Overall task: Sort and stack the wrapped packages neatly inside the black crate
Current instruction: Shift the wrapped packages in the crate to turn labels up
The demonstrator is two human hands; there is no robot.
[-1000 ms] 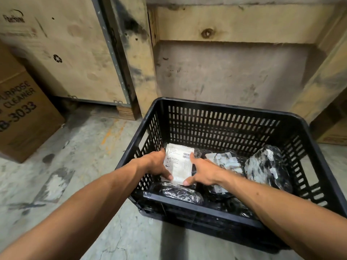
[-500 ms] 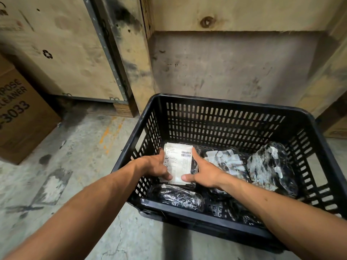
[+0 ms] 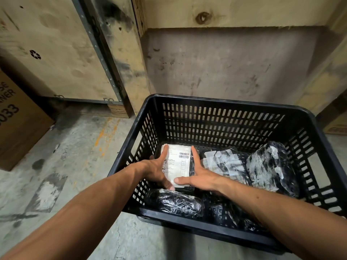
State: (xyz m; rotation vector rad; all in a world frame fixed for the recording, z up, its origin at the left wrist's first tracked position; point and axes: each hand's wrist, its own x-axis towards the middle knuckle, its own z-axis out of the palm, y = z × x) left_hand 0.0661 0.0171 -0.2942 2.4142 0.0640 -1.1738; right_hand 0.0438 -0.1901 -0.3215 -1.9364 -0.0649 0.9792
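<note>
Black crate (image 3: 221, 104) on stained concrete floor (image 3: 75, 156), wooden crates (image 3: 56, 53) behind, cardboard box (image 3: 16, 119) far left. Inside crate: taped package (image 3: 225, 166) mid, bulky wrapped one (image 3: 270, 166) against right wall, dark shiny package (image 3: 176, 201) at near wall, just below hands. Labelled package (image 3: 177, 164) sits in left part of crate, label up. Left hand (image 3: 155, 171) flat on its left edge, right hand (image 3: 202, 177) on right edge, thumbs meeting at near end. Fingers straight, package pinched between both palms rather than gripped in a fist.

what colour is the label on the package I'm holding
White with black print and barcodes, seen in the head view.
</note>
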